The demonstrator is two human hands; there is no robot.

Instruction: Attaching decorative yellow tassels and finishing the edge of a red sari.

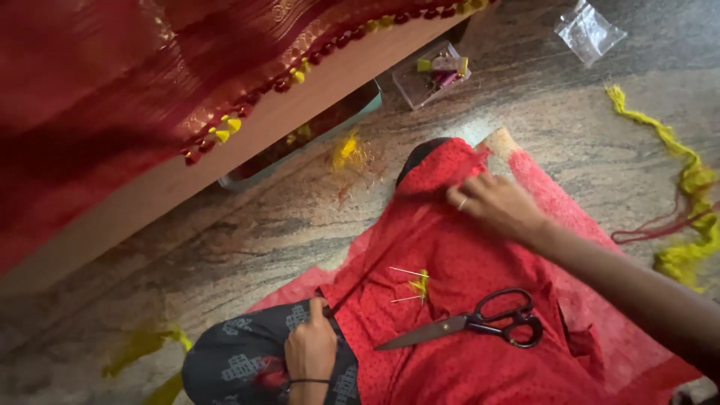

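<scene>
My left hand (310, 346) is pinched shut on a thin dark red thread (351, 289), fist resting on a knee in dark patterned cloth (240, 364); the thread runs taut from my fingers up across the red cloth (450, 352). My right hand (491, 204) is pressing down on the far bunched edge of that red cloth, fingers curled into the fabric, though I can't quite tell if they're gripping a fold. On the red cloth, just near my right forearm, lie black-handled scissors (472, 324), blades closed, tips pointing toward my left hand. Between the scissors and the thread sit two needles (409, 285) with a scrap of yellow thread. Beyond the red cloth, by the wooden edge, there's a small clear box (433, 75); off to its right, a yellow thread hank (686, 195) trails across the stone floor (225, 247).
</scene>
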